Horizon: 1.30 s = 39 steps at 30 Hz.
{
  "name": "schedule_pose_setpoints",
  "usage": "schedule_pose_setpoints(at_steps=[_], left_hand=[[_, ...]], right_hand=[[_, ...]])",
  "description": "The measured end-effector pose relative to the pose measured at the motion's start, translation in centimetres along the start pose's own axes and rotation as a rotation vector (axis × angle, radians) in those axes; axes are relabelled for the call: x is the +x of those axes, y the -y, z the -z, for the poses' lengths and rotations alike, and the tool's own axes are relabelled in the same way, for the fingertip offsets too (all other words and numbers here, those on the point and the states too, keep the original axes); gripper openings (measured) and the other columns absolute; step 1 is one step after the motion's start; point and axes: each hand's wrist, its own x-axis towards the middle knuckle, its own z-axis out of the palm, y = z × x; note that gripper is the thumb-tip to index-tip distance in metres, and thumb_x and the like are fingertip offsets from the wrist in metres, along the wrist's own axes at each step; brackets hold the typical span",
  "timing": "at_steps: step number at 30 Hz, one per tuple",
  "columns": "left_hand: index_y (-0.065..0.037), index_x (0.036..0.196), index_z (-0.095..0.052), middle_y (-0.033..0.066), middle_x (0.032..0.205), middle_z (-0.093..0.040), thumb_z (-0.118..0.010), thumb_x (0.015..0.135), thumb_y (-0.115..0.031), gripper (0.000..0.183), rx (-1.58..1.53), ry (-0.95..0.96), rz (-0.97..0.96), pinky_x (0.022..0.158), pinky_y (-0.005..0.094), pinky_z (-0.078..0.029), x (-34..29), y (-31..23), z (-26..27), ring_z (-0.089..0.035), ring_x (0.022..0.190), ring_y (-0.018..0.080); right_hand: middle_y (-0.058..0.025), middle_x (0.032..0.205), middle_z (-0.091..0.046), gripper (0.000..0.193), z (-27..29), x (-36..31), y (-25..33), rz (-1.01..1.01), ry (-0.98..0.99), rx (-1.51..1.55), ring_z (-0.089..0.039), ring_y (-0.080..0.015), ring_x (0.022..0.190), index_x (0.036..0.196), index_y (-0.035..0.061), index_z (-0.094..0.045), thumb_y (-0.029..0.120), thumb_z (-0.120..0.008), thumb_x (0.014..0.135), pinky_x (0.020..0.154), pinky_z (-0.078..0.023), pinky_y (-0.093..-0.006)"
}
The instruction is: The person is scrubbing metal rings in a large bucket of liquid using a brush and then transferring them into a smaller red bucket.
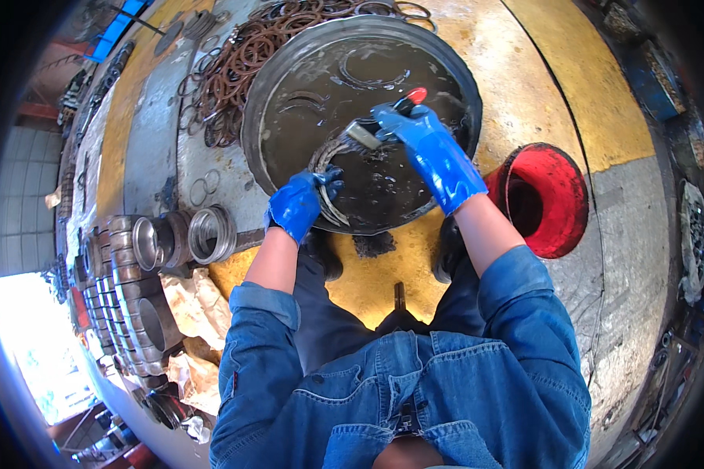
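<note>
Grey curved metal rings, wet and apparently bunched together, are held just above the middle of the frame, over the near left part of a wide round dark-grey basin; from where I stand I cannot tell how many there are. The person's left hand, in a glossy blue rubber glove, has its fingers curled round them near the basin's rim. The right hand, gloved to match, grips a flat brush with a black, red-tipped handle and a pale head. The brush head points left, close to the rings' upper end, though I cannot make out whether it touches them. Murky brown liquid fills the basin, and another thin ring shows at its surface toward the top of the frame. Rust-brown rings lie heaped beyond the basin's upper left side. Right of the basin sits a round, red-walled container with a dark-stained rim. Toward the lower left I see rows of brownish metal cylinders, a stack of silvery rings and crumpled brown paper. Yellow and grey paint covers the worn floor.
</note>
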Motion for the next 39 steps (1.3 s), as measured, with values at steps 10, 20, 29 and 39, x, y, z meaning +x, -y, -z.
schedule_pose_setpoints(at_steps=[10, 20, 29, 39], left_hand=[[0.004, 0.135, -0.054, 0.0184, 0.121, -0.067, -0.06, 0.088, 0.007, 0.047, 0.04, 0.191, -0.118, 0.091, 0.0439, -0.059, -0.6, 0.8, -0.7, -0.068, 0.103, 0.0326], [0.0, 0.137, -0.054, 0.0183, 0.12, -0.068, -0.058, 0.085, 0.003, 0.053, 0.225, 0.204, -0.096, 0.079, 0.0331, -0.057, -1.6, -1.5, -3.0, -0.068, 0.085, 0.0238], [-0.007, 0.137, -0.054, 0.0129, 0.12, -0.071, -0.051, 0.105, -0.034, 0.042, 0.08, 0.12, -0.064, 0.07, 0.035, -0.056, 0.5, -0.9, -1.5, -0.065, 0.077, 0.0197], [0.001, 0.12, -0.063, 0.0149, 0.102, -0.071, -0.057, 0.092, -0.009, 0.03, 0.227, -0.026, -0.309, 0.074, 0.034, -0.057, -0.6, -0.7, -3.8, -0.068, 0.083, 0.0252]], right_hand=[[-0.0125, 0.095, -0.074, 0.038, -5.2, 1.7, -2.3, -0.078, 0.349, -0.367, -0.069, -0.0202, 0.089, 0.102, 0.0034, -0.075, 0.036, -0.078, 0.084, 0.085, -0.052, -0.0362], [-0.0116, 0.082, -0.073, 0.031, -0.5, 4.7, -6.2, -0.207, -0.37, -0.214, -0.068, -0.018, 0.075, 0.098, -0.0033, -0.073, 0.025, -0.071, 0.086, 0.07, -0.052, -0.0334], [-0.0225, 0.097, -0.072, 0.035, 1.5, 4.5, -7.6, -0.257, -0.299, -0.852, -0.07, -0.0397, 0.095, 0.103, 0.0045, -0.074, 0.035, -0.068, 0.086, 0.083, -0.054, -0.0453], [-0.0104, 0.101, -0.073, 0.038, -3.1, 1.7, -0.2, -0.079, 0.259, -0.048, -0.066, -0.0152, 0.09, 0.11, -0.0005, -0.073, 0.032, -0.074, 0.09, 0.085, -0.051, -0.0277]])
